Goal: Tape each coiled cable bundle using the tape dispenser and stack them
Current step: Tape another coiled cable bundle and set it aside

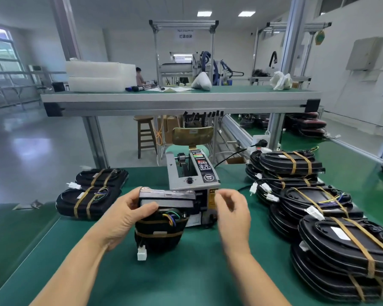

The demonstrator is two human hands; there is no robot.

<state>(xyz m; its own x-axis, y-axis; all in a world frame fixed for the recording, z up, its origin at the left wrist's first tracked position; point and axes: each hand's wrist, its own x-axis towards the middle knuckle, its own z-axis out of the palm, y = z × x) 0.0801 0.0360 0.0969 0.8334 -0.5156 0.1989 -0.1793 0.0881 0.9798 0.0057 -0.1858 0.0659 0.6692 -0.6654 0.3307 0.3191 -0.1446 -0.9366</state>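
Fingers (132, 196) of the left hand (122, 219) curl over the top edge of a bundle (161, 230), with the thumb pressed on its near face. The bundle stands upright on the table (186, 279), black, with two brown tape bands round its lower half. Coloured wires show near its top, and a white connector (142, 253) hangs at its 7 o'clock.

At the bundle's 3 o'clock the right hand (232, 215) is off the table, its fingers (224, 194) loosely curled and thumb and forefinger close together. They are blurred, so I cannot tell whether they pinch any tape. They sit just beside the front of the dispenser (192, 173), which stands at 12 o'clock, touching or nearly touching the bundle's far side.

At 10 o'clock, well apart, two taped bundles (91, 202) lie flat, one behind the other. From 1 to 4 o'clock, taped bundles lie in overlapping piles (341, 250) along the table's right side. Beyond the dispenser, at 12 o'clock, stands a chair (192, 134) under a raised shelf (179, 102).
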